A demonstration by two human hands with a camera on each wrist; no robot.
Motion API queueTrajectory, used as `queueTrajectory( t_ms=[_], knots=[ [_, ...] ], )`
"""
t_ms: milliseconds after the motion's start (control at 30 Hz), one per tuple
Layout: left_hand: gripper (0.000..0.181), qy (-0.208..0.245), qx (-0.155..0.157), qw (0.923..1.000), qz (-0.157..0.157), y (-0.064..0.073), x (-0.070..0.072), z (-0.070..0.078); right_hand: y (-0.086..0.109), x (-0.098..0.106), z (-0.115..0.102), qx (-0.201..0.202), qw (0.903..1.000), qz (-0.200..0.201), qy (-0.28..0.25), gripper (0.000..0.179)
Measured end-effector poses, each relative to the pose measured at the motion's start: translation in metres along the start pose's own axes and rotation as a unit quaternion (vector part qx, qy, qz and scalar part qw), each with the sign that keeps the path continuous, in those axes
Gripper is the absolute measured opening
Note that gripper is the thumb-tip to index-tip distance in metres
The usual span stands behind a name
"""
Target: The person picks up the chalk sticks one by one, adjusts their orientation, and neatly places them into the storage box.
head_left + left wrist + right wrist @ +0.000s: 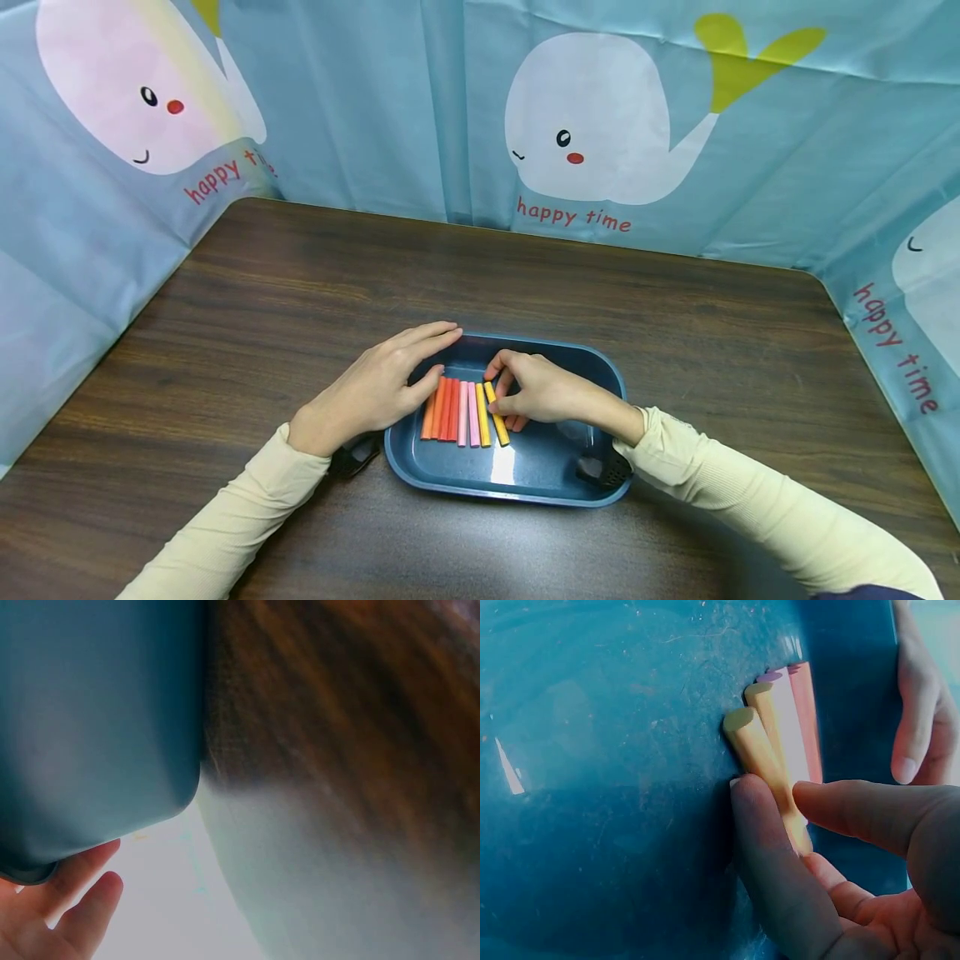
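Note:
In the head view, a row of chalk sticks lies side by side in a blue plastic tray: orange chalk, red chalk, pink chalk and yellow chalk. My right hand pinches the rightmost yellow chalk stick, which slants beside the other yellow one. Seen from the right wrist, thumb and finger lie on either side of this stick. My left hand rests at the tray's far left corner, fingers fairly straight, thumb over the inside near the orange chalk. The left wrist view shows its fingers beside the tray's outer wall.
The tray stands on a dark wood-grain table. A light blue curtain with printed whales hangs along the table's back and sides. Dark wrist cameras sit under both wrists, the right one over the tray.

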State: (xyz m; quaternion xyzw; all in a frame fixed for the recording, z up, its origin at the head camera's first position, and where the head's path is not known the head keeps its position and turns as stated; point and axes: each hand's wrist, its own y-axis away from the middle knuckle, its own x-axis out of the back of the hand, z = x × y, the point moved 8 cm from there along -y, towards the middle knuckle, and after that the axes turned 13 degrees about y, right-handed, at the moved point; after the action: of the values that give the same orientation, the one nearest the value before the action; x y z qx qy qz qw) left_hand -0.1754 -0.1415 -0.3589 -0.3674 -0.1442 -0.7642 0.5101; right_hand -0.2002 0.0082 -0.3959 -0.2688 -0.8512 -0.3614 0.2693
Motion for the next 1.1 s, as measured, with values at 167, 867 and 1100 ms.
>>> queueTrajectory(
  t_ms=[167,867,1100],
  knots=[
    [0.053,-0.001,0.003,1.0000,-0.002,0.000,-0.001,0.000,0.001,-0.001,0.000,0.001,1.0000,-0.003,-0.002,0.035],
    [0.052,-0.004,-0.006,1.0000,-0.002,-0.001,-0.001,0.001,0.028,0.024,-0.012,0.052,0.9978,0.019,-0.035,0.042],
    [0.053,-0.007,-0.002,1.0000,-0.005,-0.001,0.000,0.001,0.038,0.037,-0.016,0.068,0.9960,0.038,-0.043,0.045]
  ],
)
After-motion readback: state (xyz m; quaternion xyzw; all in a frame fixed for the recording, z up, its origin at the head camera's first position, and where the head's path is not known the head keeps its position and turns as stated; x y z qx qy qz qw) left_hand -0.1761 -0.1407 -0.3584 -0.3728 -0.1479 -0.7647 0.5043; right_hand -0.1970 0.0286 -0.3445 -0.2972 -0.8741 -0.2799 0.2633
